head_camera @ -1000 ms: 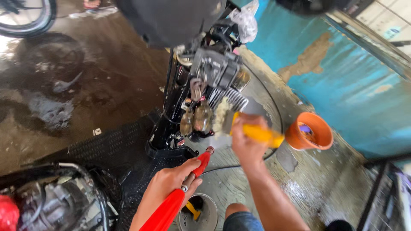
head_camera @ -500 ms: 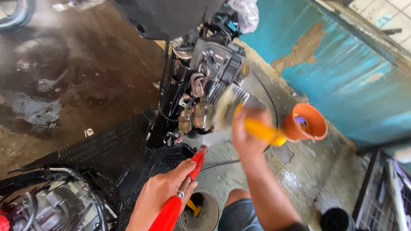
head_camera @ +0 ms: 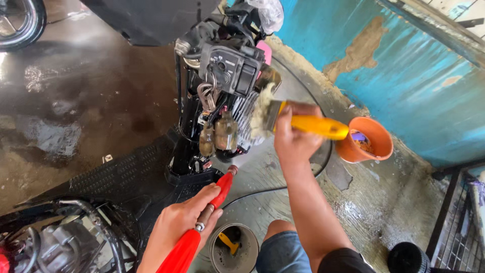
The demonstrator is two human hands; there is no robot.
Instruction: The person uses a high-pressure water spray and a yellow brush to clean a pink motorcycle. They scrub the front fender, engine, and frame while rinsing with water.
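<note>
My right hand (head_camera: 292,135) grips a yellow-handled paintbrush (head_camera: 298,121), its pale bristles pressed against the finned side of a stripped motorcycle's front end (head_camera: 222,86). My left hand (head_camera: 184,222) holds a red spray nozzle (head_camera: 222,188) on a red hose, its tip pointing up at the lower part of the motorcycle. Dirty hanging parts (head_camera: 217,134) sit just left of the bristles.
An orange plastic pot (head_camera: 365,140) stands by the blue peeling wall (head_camera: 404,71). A grey tin with a yellow tool (head_camera: 233,246) sits between my knees. A black hose loops on the wet concrete (head_camera: 76,111). An engine (head_camera: 55,242) is at bottom left, a wheel (head_camera: 20,23) top left.
The view has shifted closer and lower toward the motorcycle. The brush has moved up against the fins, and the red nozzle stays aimed at the lower frame.
</note>
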